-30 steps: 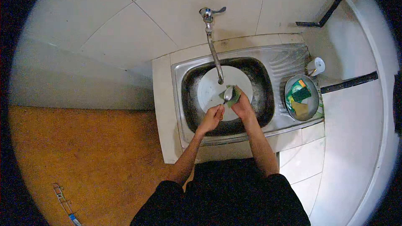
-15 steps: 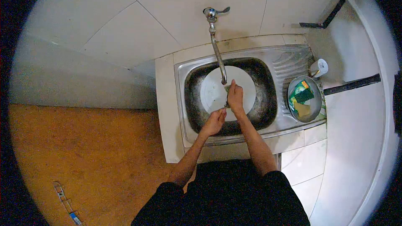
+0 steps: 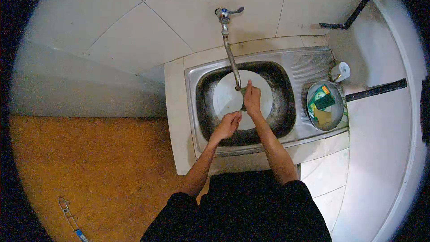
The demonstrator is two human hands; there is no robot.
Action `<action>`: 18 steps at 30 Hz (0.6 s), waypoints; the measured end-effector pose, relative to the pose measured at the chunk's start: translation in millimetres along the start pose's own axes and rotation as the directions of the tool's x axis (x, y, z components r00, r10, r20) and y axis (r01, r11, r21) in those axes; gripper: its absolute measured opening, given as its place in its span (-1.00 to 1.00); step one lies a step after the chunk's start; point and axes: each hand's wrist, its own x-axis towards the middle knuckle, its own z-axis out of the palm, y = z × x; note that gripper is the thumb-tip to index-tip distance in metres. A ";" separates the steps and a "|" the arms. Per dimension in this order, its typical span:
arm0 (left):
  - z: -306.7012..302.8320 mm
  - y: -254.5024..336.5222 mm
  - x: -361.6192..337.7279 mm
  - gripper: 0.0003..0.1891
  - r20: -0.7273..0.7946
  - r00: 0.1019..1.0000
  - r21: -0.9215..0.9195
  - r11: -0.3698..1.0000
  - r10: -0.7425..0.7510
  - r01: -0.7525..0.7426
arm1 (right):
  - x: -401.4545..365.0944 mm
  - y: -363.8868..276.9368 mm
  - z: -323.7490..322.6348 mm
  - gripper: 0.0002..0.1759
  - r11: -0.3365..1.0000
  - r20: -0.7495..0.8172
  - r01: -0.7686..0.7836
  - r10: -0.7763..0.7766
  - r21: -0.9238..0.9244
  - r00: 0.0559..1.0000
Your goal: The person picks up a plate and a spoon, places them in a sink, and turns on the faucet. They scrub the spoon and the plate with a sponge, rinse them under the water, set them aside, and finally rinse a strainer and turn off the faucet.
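Over the sink my right hand is closed, its thumb pointing toward the faucet. A small greenish pad-like piece shows along its left edge. Below and to the left, my left hand is closed in a pinch close to the right hand. Something thin and dark appears between the two hands, too small to name. A white plate lies in the basin under both hands. The faucet hangs over the plate, its spout ending just left of my right fingers.
On the drainboard to the right sits a round metal bowl holding a green packet and a dark green scouring pad. A white cup lies behind it. Tiled walls close in at the back and right. A wire rack is on the floor at lower left.
My left hand has shifted slightly up and turned a little at the wrist. The right hand stays nearly in place over the plate. The view has moved very slightly.
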 end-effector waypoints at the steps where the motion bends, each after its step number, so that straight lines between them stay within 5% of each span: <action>1: 0.1 -0.4 1.4 -0.78 -0.002 1.000 -0.013 1.000 0.006 -0.006 | 7.0 13.2 5.5 -0.68 0.920 -0.046 0.293 -0.315 -0.262 0.948; 2: -1.1 -0.8 1.7 -0.78 0.003 1.000 -0.010 1.000 0.006 -0.006 | 14.0 26.7 9.0 -0.71 0.693 -0.006 0.512 -0.597 -0.506 0.802; 6: -20.5 1.4 8.0 -0.79 0.094 0.995 -0.076 0.996 -0.042 0.049 | 17.7 -8.3 -20.4 -0.47 0.698 0.202 0.627 -0.597 -0.346 0.776; 9: -25.2 -18.9 28.5 -0.79 0.161 0.986 -0.160 0.987 0.028 -0.002 | 25.5 -16.3 -40.4 -0.66 0.510 0.369 0.622 -0.514 -0.594 0.774; 11: -29.7 -20.0 44.2 -0.79 0.200 0.977 -0.264 0.964 0.076 -0.021 | 30.0 -13.4 -48.1 -0.61 0.753 0.063 0.386 -0.420 -0.533 0.905; 14: -29.2 -0.2 69.0 -0.70 0.148 0.982 -0.056 0.992 0.121 -0.114 | 23.7 -7.4 -59.3 -0.60 0.927 -0.146 0.184 -0.242 -0.328 0.959; 15: -22.6 1.6 77.7 -0.64 0.009 1.000 -0.092 0.996 0.023 -0.022 | 20.6 -4.7 -63.1 -0.58 0.976 -0.231 0.084 -0.132 -0.203 0.964; 18: -3.1 -1.0 110.5 -0.51 -0.201 0.976 -0.158 0.986 -0.077 0.046 | 4.7 15.5 -59.2 -0.45 0.978 -0.368 0.207 -0.180 0.036 0.912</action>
